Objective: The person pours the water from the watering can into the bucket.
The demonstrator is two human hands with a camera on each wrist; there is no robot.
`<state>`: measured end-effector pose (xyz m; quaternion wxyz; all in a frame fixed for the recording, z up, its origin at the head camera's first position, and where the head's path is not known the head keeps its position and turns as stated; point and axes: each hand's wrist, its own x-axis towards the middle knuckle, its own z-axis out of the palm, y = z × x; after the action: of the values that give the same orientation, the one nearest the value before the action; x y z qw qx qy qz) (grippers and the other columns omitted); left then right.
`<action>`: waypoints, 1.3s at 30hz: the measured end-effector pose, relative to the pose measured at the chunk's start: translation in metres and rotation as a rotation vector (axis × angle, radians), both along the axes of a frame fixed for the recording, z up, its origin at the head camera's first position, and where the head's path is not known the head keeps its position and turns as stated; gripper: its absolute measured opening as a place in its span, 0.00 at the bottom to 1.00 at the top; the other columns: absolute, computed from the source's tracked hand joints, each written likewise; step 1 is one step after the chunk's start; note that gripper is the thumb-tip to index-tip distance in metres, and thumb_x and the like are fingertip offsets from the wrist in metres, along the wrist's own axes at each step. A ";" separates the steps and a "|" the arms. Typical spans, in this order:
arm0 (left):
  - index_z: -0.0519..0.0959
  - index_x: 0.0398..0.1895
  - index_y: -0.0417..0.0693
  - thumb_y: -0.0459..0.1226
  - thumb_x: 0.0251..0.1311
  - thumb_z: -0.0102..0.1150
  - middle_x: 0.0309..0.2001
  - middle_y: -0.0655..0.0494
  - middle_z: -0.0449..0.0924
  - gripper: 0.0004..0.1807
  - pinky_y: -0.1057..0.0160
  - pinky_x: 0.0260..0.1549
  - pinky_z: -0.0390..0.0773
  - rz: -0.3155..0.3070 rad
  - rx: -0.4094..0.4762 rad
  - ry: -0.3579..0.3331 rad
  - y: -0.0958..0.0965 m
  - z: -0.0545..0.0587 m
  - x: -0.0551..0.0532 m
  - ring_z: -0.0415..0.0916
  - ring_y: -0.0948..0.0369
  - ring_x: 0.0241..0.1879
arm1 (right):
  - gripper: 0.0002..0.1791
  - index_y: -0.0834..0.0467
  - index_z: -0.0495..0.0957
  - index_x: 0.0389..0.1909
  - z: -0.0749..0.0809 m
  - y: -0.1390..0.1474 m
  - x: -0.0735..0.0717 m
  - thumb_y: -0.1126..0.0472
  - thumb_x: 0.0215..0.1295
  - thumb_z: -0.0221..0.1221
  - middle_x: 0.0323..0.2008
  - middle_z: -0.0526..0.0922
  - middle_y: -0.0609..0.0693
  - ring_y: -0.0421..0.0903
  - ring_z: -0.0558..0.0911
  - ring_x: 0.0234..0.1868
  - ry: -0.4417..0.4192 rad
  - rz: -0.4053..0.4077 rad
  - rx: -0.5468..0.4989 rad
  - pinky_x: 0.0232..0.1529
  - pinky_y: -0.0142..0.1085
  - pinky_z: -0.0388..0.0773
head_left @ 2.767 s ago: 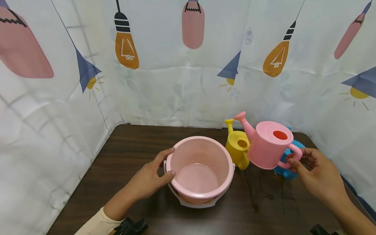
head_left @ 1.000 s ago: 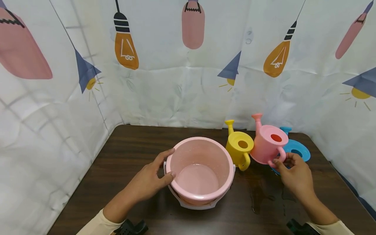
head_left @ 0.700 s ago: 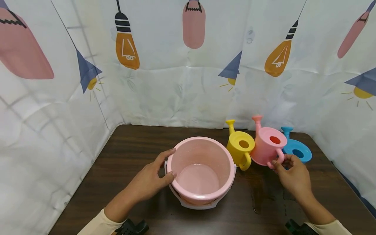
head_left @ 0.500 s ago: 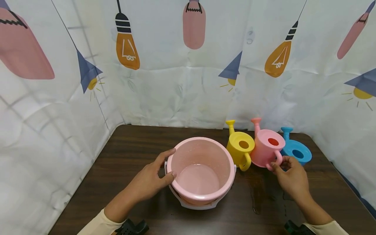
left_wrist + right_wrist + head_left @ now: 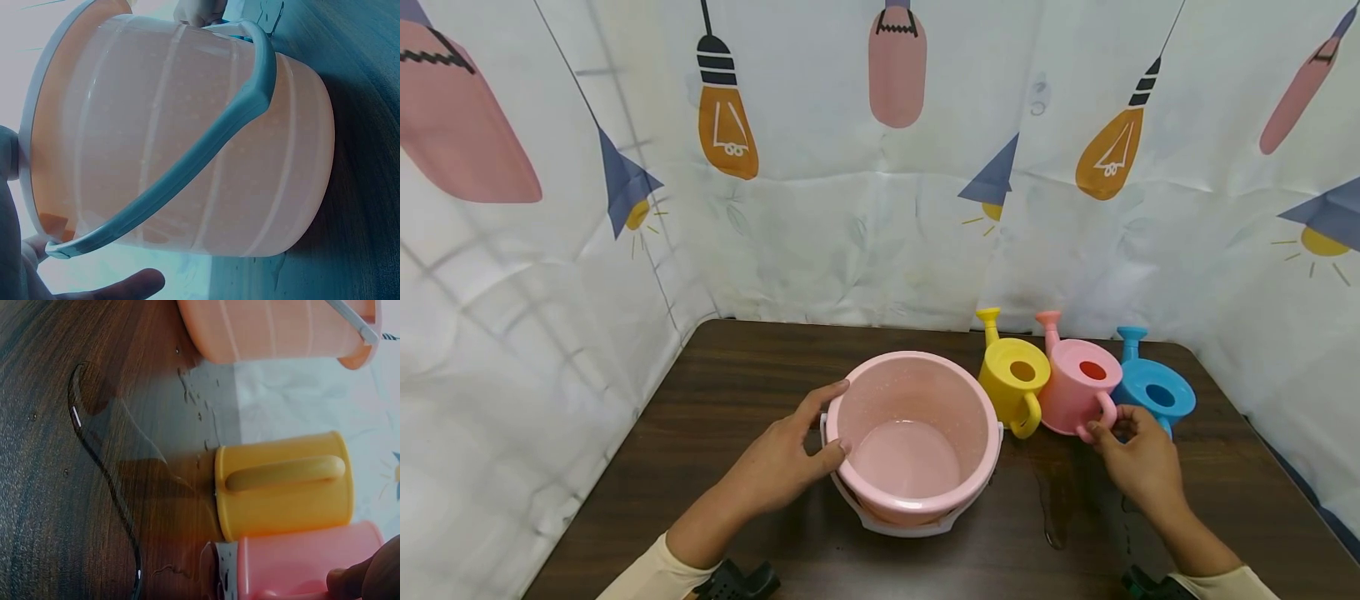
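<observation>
My left hand (image 5: 778, 458) rests on the near-left rim of a pink bucket (image 5: 913, 503), thumb and forefinger spread along it. Shallow clear water appears to lie in the bucket. In the left wrist view the bucket's handle (image 5: 181, 178) hangs down its side, and one straight finger (image 5: 134, 284) stands clear of the wall. With thumb and fingertips, my right hand (image 5: 1142, 458) pinches the handle of a pink watering can (image 5: 1067, 396), upright at the table's right side. A yellow watering can (image 5: 1000, 392) stands to its left and a blue one (image 5: 1157, 375) to its right.
Water streaks (image 5: 1051, 508) run over the dark wooden table (image 5: 775, 350) in front of the cans; the right wrist view shows a long wet trail (image 5: 106, 469). A patterned white sheet (image 5: 820, 250) hangs behind and beside the table.
The pink watering can has come down from above the blue one to the table between the yellow and blue cans, then slid slightly nearer. My left hand has stayed on the bucket rim.
</observation>
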<state>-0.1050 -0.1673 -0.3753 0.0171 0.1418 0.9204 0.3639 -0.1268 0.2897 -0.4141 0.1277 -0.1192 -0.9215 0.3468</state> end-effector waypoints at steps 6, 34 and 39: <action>0.55 0.78 0.80 0.57 0.65 0.60 0.60 0.50 0.79 0.40 0.45 0.48 0.76 -0.001 -0.008 -0.004 0.000 0.001 0.000 0.78 0.52 0.58 | 0.27 0.70 0.72 0.53 -0.005 -0.001 -0.001 0.50 0.70 0.65 0.46 0.81 0.69 0.60 0.80 0.43 0.017 -0.008 0.006 0.26 0.36 0.76; 0.55 0.78 0.80 0.56 0.65 0.60 0.60 0.51 0.79 0.40 0.44 0.49 0.76 0.001 -0.005 -0.009 0.000 0.001 0.000 0.77 0.52 0.59 | 0.31 0.71 0.73 0.54 -0.011 0.004 -0.002 0.49 0.67 0.68 0.50 0.80 0.73 0.65 0.78 0.46 -0.047 -0.015 0.044 0.30 0.45 0.77; 0.55 0.78 0.79 0.56 0.65 0.60 0.60 0.49 0.79 0.40 0.44 0.49 0.75 0.004 -0.003 -0.007 0.001 0.001 0.000 0.77 0.52 0.59 | 0.31 0.71 0.71 0.58 -0.007 0.005 0.005 0.49 0.70 0.64 0.52 0.79 0.73 0.68 0.80 0.50 -0.069 0.000 0.069 0.36 0.52 0.81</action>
<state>-0.1049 -0.1666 -0.3740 0.0200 0.1387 0.9212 0.3631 -0.1213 0.2951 -0.4206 0.1001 -0.1266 -0.9368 0.3104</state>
